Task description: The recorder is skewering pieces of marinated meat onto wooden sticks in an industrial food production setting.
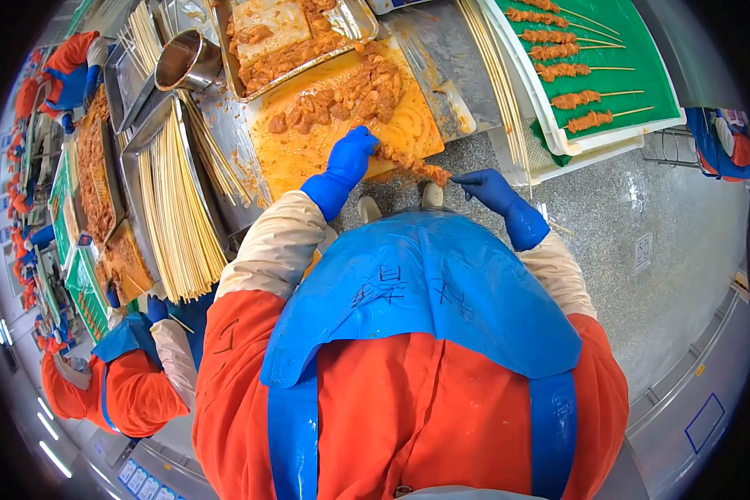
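Note:
Both my hands wear blue gloves. My left hand (352, 156) pinches orange marinated meat at one end of a skewer (415, 165), beside the heap of meat pieces (342, 98) on the orange cutting board (408, 129). My right hand (485, 188) grips the skewer's other end, just past the meat. The stick itself is mostly hidden by the meat. The skewer hangs level over the board's near edge, above my blue apron (417, 292).
A metal tray of meat (287, 37) stands behind the board. Bundles of bare sticks (175, 217) lie at left beside a metal cup (185, 60). A green-lined white tray (608, 75) at right holds several finished skewers. Another worker in orange (117, 383) stands at lower left.

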A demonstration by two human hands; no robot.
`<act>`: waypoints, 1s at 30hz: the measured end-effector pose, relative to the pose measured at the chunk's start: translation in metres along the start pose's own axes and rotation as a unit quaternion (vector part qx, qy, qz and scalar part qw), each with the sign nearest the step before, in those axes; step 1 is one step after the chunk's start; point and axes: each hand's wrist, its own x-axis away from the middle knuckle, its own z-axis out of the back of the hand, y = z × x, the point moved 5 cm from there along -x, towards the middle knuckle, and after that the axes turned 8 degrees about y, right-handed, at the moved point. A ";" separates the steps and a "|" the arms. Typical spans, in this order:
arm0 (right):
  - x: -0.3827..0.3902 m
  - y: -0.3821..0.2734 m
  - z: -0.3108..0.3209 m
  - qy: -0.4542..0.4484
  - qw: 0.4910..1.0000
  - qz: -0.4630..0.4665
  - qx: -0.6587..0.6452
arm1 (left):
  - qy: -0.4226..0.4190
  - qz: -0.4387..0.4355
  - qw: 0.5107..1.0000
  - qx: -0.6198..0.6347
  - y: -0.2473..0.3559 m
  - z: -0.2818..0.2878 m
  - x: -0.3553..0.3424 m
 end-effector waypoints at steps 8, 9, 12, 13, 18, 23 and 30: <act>0.017 0.012 -0.032 0.001 0.997 -0.035 -0.069 | -0.064 -0.019 0.998 0.020 0.007 0.016 -0.010; 0.023 0.019 -0.027 0.007 0.997 -0.035 -0.069 | 0.001 -0.014 1.000 0.028 0.001 0.026 -0.021; 0.048 0.036 -0.030 0.027 0.990 -0.059 -0.127 | 0.075 0.063 0.995 -0.006 -0.015 0.037 -0.043; 0.054 0.036 -0.029 0.024 0.990 -0.059 -0.125 | 0.073 0.051 0.996 -0.018 -0.017 0.032 -0.048; 0.068 0.038 -0.001 0.048 0.985 -0.066 -0.152 | -0.017 0.068 0.997 -0.040 -0.010 0.026 0.001; 0.067 0.032 -0.001 0.048 0.990 -0.094 -0.097 | 0.118 0.085 0.989 0.011 -0.018 0.061 -0.045; 0.060 0.020 -0.011 0.024 0.992 -0.049 -0.112 | 0.044 0.063 0.979 -0.188 -0.046 0.037 -0.050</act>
